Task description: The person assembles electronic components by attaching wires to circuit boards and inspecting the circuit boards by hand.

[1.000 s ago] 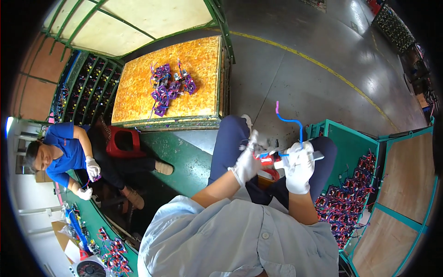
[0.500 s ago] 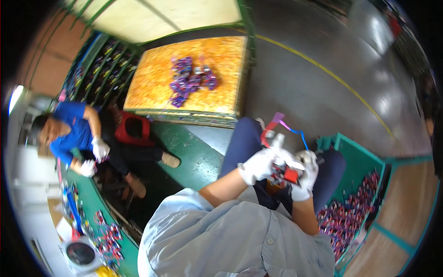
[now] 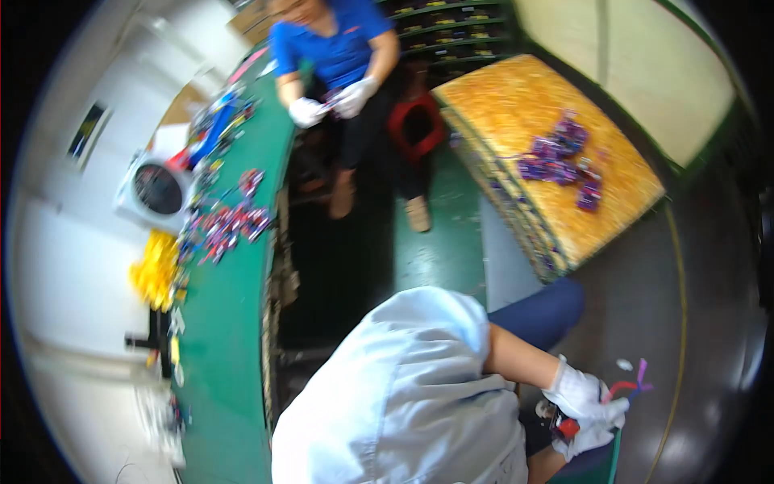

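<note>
Both my hands wear white gloves and sit close together at the lower right, by my knees. My left hand (image 3: 574, 393) closes around one side of a small red and black part (image 3: 568, 427), from the upper side. From below, my right hand (image 3: 592, 436) grips the same part, its fingers almost meeting the left ones. A red and purple ribbon-like strip (image 3: 625, 390) sticks out past the fingertips. Blur and the gloves hide most of the part, so its exact kind cannot be made out.
A green workbench (image 3: 230, 347) at left bears a pile of red-purple parts (image 3: 230, 226), yellow pieces (image 3: 157, 270) and a fan (image 3: 159, 189). A gloved co-worker (image 3: 339, 48) sits beyond, near a red stool (image 3: 415, 125). Purple bundles (image 3: 556, 165) lie on a wooden-topped cart (image 3: 484, 89).
The view has swung left, bringing the workbench and co-worker further in. My hands now appear lower right, still together on the part. The bin of parts has mostly left the picture.
</note>
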### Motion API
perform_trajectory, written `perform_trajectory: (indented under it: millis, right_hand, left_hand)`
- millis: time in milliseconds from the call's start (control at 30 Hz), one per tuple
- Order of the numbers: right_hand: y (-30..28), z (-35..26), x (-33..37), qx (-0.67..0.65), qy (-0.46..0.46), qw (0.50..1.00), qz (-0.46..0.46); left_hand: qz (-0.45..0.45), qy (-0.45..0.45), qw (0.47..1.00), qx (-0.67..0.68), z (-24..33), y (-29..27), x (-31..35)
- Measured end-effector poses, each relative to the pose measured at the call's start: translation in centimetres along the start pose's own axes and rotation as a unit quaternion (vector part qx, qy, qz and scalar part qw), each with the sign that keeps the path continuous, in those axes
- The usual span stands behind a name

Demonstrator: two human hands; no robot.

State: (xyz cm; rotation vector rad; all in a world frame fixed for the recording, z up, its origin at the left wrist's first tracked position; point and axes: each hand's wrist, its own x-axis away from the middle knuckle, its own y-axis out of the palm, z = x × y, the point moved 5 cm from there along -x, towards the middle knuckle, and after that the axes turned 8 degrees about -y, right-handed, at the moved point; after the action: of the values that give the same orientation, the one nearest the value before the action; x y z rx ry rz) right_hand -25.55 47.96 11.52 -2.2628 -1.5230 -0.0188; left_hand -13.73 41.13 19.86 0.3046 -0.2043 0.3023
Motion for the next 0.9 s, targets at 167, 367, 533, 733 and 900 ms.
perform_trajectory:
  millis: [167, 367, 533, 733, 900]
  right_hand:
    - [0.2, -3.7, -1.5, 0.073, -0.187, 0.979, 0.043]
    - [-1.2, -4.5, -1.1, 0.114, -0.271, 0.95, 0.104]
    - [0.4, -7.5, 1.6, -0.037, -0.23, 0.971, 0.056]
    - [6.2, -9.9, 3.2, -0.036, -0.343, 0.938, 0.032]
    - [7.6, -8.3, 2.9, -0.086, -0.344, 0.93, 0.094]
  left_hand:
    - [0.06, 0.03, 0.997, 0.038, -4.0, -0.8, -2.8]
    - [-0.035, -0.059, 0.996, -0.062, -3.5, -2.0, -0.7]
    - [0.137, -0.013, 0.889, 0.437, -9.8, -5.1, -7.0]
    - [0.292, -0.094, 0.885, 0.349, -2.7, -5.7, -0.3]
    - [0.329, -0.078, 0.879, 0.336, -4.1, -7.6, -0.4]
